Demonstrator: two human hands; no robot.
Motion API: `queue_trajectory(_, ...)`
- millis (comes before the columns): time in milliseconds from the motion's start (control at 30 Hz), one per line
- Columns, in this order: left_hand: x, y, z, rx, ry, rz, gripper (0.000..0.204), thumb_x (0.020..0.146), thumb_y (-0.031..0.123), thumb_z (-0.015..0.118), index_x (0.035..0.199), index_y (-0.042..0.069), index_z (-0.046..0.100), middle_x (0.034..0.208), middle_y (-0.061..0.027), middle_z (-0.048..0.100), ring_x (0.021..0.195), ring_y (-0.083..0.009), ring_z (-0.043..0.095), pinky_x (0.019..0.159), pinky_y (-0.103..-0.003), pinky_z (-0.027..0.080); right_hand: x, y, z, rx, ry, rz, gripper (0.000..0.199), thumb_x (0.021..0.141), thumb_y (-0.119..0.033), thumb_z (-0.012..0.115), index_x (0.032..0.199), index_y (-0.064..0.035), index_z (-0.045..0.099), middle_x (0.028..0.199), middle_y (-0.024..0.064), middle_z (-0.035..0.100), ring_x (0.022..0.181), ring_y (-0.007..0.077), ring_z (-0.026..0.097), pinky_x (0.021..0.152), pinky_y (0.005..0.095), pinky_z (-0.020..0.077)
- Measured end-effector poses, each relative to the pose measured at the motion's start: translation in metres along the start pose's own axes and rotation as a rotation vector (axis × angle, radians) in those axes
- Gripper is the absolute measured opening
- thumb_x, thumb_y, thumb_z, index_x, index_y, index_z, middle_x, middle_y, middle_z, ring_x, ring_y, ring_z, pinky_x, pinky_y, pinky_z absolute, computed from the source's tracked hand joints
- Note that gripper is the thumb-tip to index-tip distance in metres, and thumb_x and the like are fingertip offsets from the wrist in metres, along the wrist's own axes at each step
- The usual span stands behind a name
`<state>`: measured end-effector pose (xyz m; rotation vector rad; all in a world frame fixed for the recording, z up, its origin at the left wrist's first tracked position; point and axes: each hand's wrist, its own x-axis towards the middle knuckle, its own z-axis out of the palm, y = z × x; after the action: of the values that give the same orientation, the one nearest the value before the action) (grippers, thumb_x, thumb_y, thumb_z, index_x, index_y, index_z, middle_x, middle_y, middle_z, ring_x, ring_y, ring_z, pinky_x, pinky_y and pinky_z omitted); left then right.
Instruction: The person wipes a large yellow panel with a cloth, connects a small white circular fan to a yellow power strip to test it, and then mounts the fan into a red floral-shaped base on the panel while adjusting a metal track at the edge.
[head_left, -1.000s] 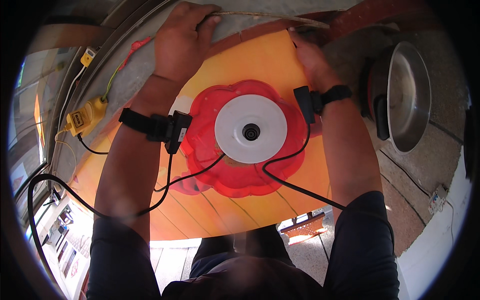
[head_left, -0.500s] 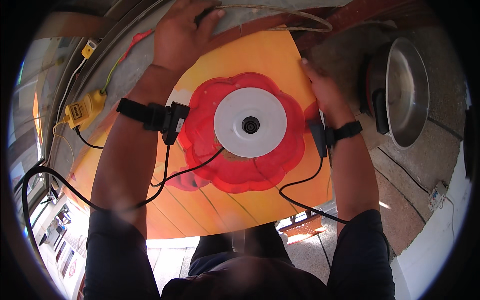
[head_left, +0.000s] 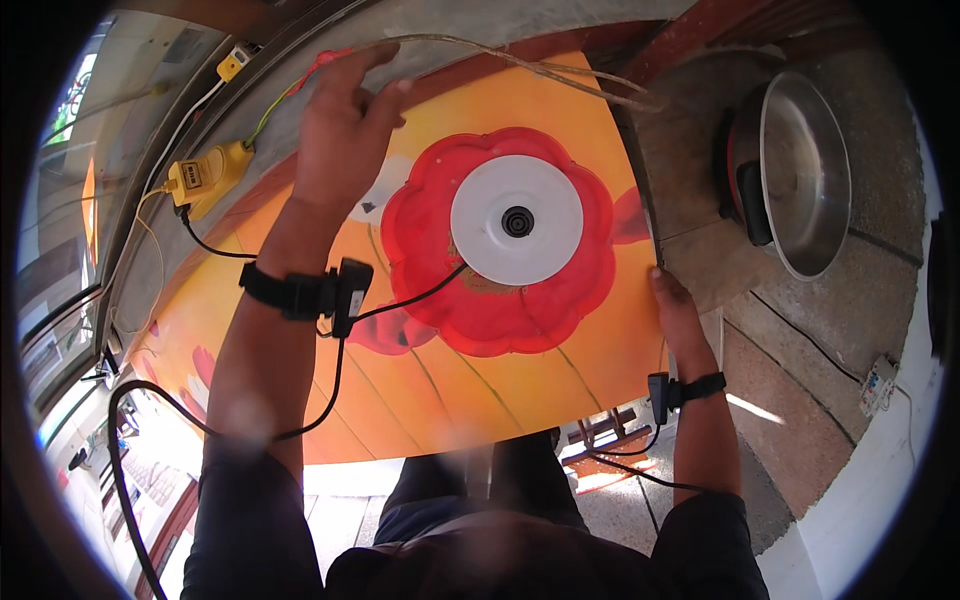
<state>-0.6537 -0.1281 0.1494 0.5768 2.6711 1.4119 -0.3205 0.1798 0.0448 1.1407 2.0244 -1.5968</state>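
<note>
My left hand hovers over the far left part of the orange flower-printed tabletop, open, thumb and fingers apart. Just beyond its fingertips runs a thin, stiff-looking cable. My right hand is at the tabletop's right edge, thumb on the rim; its other fingers are hidden and appear curled around the edge. Between my hands lies a red scalloped mat or tray. On it stands a round white base with a black central connector, like a kettle's power base, and a black cord leaves its near left side.
A yellow plug adapter with cords lies left, beside the window frame. A steel pan with a black handle stands right, beyond the tabletop. A small white electrical box sits near the right wall. Black wires run from both wrist straps.
My left hand has come away from the thin cable, nearer to me and leftward. My right hand has slid toward me along the tabletop's right edge. The whole view has shifted a little.
</note>
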Motion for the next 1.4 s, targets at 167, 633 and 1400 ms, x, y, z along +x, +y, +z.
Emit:
queue_trajectory(167,-0.097,-0.014,-0.035,0.012,-0.068,-0.252,0.03,0.094,0.008,0.064,0.122,0.0,0.058,0.11,-0.0071,0.066,0.068,-0.0112,0.062,0.064,-0.025,0.052,-0.018,0.011,0.005,-0.01,0.003,0.002,0.055,0.104,-0.041,0.048,0.14,0.0011,0.05,0.14,0.0129,0.055,0.13,0.0208,0.049,0.109,0.0328,0.0355)
queue_trajectory(633,-0.189,-0.049,-0.06,0.153,-0.084,-0.417,0.025,0.092,0.012,0.065,0.116,0.003,0.063,0.114,-0.014,0.062,0.076,-0.0208,0.069,0.068,-0.033,0.054,-0.01,0.034,0.008,0.028,0.086,-0.092,0.06,0.102,-0.044,0.05,0.134,0.0063,0.054,0.135,0.0128,0.058,0.127,0.0212,0.051,0.108,0.0336,0.0364)
queue_trajectory(1400,-0.174,-0.07,-0.033,0.315,-0.146,-0.421,0.028,0.091,0.016,0.066,0.115,0.002,0.064,0.11,-0.0145,0.061,0.082,-0.0235,0.068,0.073,-0.037,0.053,-0.022,0.013,0.016,0.116,0.096,-0.123,0.047,0.104,-0.03,0.052,0.138,0.0024,0.05,0.133,0.0091,0.059,0.124,0.0186,0.052,0.106,0.0323,0.0378)
